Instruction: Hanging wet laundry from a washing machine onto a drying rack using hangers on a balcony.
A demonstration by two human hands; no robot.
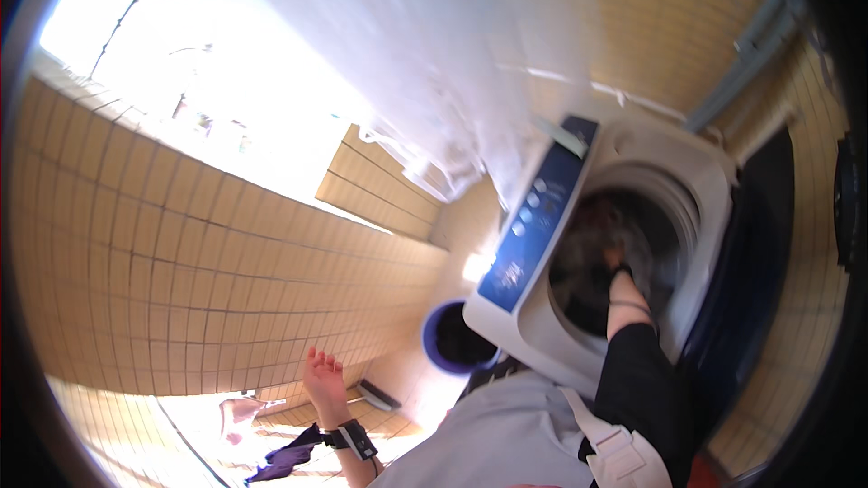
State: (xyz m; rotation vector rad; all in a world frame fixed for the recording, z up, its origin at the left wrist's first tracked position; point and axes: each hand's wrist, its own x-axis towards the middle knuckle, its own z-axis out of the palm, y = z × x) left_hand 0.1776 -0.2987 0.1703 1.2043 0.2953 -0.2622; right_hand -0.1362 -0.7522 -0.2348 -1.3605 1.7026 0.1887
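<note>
My right arm reaches down into the open drum of a white top-loading washing machine. Inside the drum, my right hand is blurred and dim, so whatever its fingers hold or touch cannot be made out. Dark laundry seems to lie around it, perhaps in water. The blue control panel faces the window side, and the dark blue lid is swung up against the wall. Raised in the air at the lower left, my left hand holds nothing, its fingers loosely curled. A black device is strapped to that wrist.
Beside the machine's front corner stands a blue-purple bucket with dark contents. A sheer white curtain hangs behind the panel. A floor brush lies near the tiled wall. Purple cloth is below my left wrist.
</note>
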